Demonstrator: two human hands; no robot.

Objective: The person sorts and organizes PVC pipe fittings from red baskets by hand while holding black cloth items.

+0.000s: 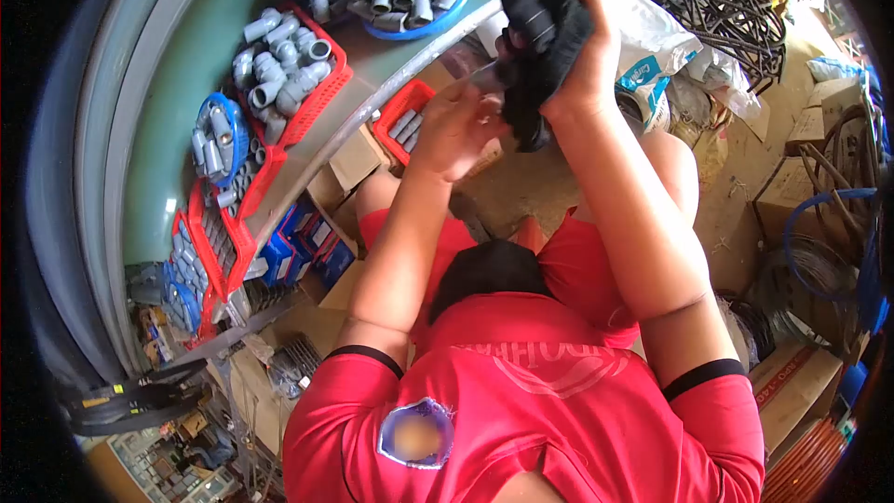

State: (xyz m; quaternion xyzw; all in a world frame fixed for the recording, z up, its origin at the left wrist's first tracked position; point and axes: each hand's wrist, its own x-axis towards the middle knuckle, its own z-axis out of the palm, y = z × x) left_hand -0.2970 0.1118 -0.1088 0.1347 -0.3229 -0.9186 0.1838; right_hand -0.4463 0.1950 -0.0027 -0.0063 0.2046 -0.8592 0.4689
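Up at the top of the view, my right hand (582,70) is closed around a black bundle (545,51). The bundle looks soft and lumpy, with a thin pale line across its upper part; its exact kind does not show. My left hand (456,130) is at the bundle's left side, palm partly turned up. Its fingers are curled toward the bundle's lower left edge, around a greyish, blurred bit that I cannot make out. Both forearms reach forward over my knees.
Grey pipe fittings fill a red basket (321,88) and a blue-rimmed basket (424,33) on the green counter (372,65) at left. Blue boxes (303,242) stand below it. A white sack (643,19) and dark metal rods (726,14) lie at upper right, cardboard boxes (792,391) at right.
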